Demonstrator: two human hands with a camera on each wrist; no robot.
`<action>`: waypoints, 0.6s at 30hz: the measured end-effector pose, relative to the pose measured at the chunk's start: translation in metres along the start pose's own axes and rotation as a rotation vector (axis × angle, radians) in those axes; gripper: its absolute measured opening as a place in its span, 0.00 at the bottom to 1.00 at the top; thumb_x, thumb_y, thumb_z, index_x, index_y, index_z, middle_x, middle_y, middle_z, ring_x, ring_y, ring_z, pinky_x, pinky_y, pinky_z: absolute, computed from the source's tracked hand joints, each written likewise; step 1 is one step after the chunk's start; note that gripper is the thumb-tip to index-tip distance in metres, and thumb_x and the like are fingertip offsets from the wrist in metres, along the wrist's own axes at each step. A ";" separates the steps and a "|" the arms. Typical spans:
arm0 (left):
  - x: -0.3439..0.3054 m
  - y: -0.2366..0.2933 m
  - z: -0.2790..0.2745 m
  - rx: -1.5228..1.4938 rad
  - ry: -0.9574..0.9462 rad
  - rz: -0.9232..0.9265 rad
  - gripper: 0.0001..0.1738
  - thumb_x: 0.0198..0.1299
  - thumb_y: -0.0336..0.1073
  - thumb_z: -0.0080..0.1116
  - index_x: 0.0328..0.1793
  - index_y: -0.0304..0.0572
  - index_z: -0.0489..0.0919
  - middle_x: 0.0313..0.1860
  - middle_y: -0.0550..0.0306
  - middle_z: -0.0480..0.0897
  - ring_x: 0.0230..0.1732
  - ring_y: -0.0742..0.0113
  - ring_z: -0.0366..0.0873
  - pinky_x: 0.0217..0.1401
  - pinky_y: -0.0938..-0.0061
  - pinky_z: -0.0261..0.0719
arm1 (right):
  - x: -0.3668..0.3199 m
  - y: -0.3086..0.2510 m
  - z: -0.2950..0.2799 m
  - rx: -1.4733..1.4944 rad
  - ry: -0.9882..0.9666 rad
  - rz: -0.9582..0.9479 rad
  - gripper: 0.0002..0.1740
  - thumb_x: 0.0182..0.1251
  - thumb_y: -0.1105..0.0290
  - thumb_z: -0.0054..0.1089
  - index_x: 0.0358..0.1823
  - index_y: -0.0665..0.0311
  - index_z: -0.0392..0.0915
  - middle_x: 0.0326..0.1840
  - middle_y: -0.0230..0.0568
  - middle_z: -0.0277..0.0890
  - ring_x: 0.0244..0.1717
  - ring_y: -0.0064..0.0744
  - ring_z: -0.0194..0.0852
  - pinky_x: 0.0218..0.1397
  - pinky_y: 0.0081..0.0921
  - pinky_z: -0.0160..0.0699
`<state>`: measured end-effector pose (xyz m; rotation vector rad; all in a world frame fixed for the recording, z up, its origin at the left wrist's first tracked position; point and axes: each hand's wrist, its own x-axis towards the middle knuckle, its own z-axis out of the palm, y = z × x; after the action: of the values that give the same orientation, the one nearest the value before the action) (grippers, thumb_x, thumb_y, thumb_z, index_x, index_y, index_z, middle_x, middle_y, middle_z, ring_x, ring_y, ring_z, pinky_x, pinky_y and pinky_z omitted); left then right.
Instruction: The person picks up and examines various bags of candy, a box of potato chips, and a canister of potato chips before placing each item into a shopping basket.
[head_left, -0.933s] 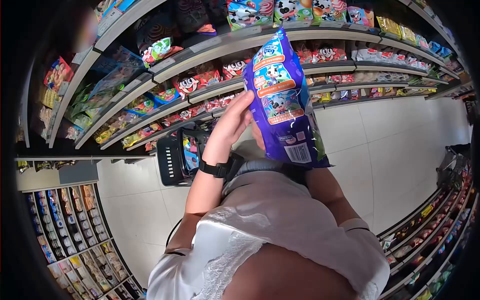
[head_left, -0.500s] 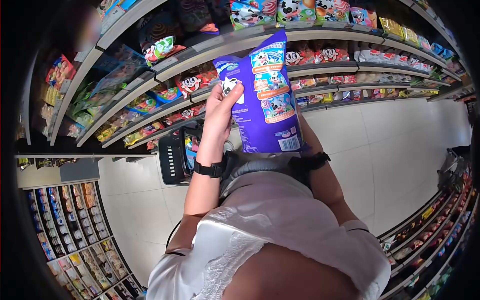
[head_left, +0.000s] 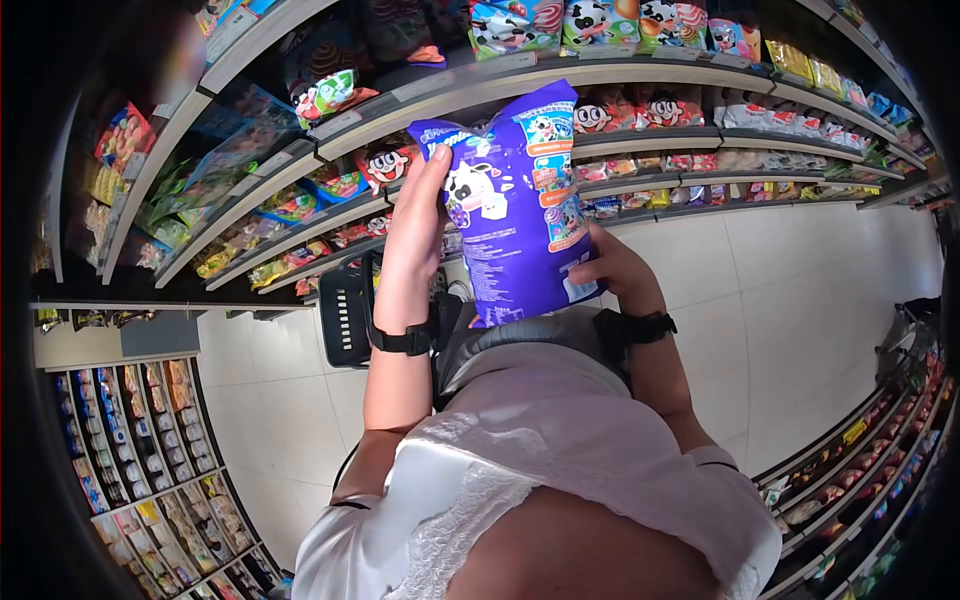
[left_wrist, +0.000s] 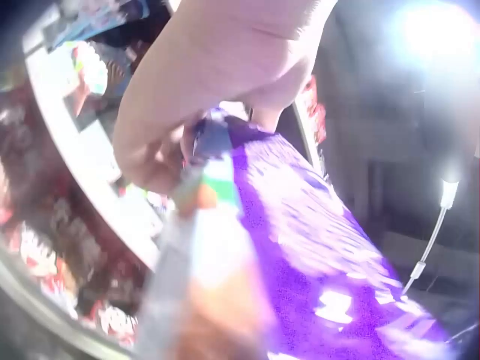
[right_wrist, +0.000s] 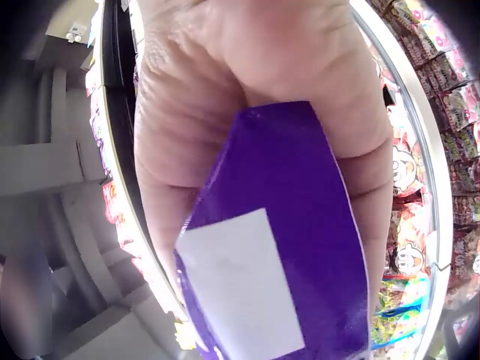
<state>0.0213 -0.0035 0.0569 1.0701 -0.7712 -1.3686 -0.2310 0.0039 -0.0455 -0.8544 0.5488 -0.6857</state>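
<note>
A purple candy bag (head_left: 505, 225) with a cartoon cow on it is held upright in front of the body, between both hands. My left hand (head_left: 410, 225) grips its upper left edge, thumb on the front and fingers behind. At the lower right corner my right hand (head_left: 625, 270) holds it, thumb laid over the front. In the left wrist view, the purple side of the bag (left_wrist: 307, 225) slopes down from the left hand (left_wrist: 225, 71). Seen from the right wrist, the bag's bottom with a white patch (right_wrist: 240, 281) sits between thumb and fingers.
Shelves (head_left: 650, 75) packed with sweets curve across the front. A dark shopping basket (head_left: 343, 320) stands at the lower left, beyond the left forearm. More stocked shelves (head_left: 150, 440) are at the left, others (head_left: 870, 440) at the right. Pale floor tiles (head_left: 790, 290) lie between.
The bag has turned, bringing its cow panel forward and moving the barcode out of sight. The left hand has shifted left with the edge. The right hand has come into view at the lower right.
</note>
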 end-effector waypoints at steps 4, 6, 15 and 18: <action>0.008 -0.002 -0.017 0.020 -0.081 0.003 0.18 0.75 0.45 0.54 0.60 0.40 0.79 0.52 0.60 0.84 0.54 0.73 0.79 0.60 0.75 0.73 | -0.012 0.001 -0.004 0.100 0.000 0.029 0.53 0.42 0.75 0.76 0.75 0.66 0.62 0.63 0.38 0.77 0.62 0.31 0.75 0.68 0.30 0.72; 0.008 -0.003 -0.018 0.003 -0.074 -0.006 0.17 0.75 0.44 0.55 0.59 0.39 0.79 0.51 0.59 0.84 0.53 0.73 0.80 0.59 0.75 0.74 | -0.013 0.010 -0.011 0.112 -0.020 0.050 0.49 0.44 0.75 0.73 0.73 0.66 0.65 0.60 0.39 0.79 0.60 0.32 0.78 0.66 0.30 0.73; 0.008 -0.005 -0.014 -0.103 -0.036 -0.066 0.23 0.72 0.36 0.56 0.70 0.33 0.74 0.54 0.53 0.84 0.52 0.69 0.83 0.58 0.73 0.80 | -0.014 0.014 -0.017 0.144 -0.079 0.112 0.47 0.47 0.73 0.72 0.73 0.68 0.65 0.61 0.42 0.79 0.59 0.34 0.79 0.65 0.32 0.74; 0.008 -0.006 -0.012 -0.143 -0.056 0.000 0.25 0.72 0.33 0.55 0.73 0.33 0.71 0.56 0.51 0.84 0.54 0.67 0.83 0.60 0.70 0.81 | -0.014 0.011 -0.014 0.105 -0.056 0.143 0.53 0.41 0.73 0.70 0.75 0.74 0.59 0.66 0.49 0.76 0.64 0.40 0.78 0.70 0.34 0.73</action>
<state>0.0308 -0.0087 0.0455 0.9232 -0.7028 -1.4366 -0.2464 0.0127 -0.0603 -0.7266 0.5140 -0.5532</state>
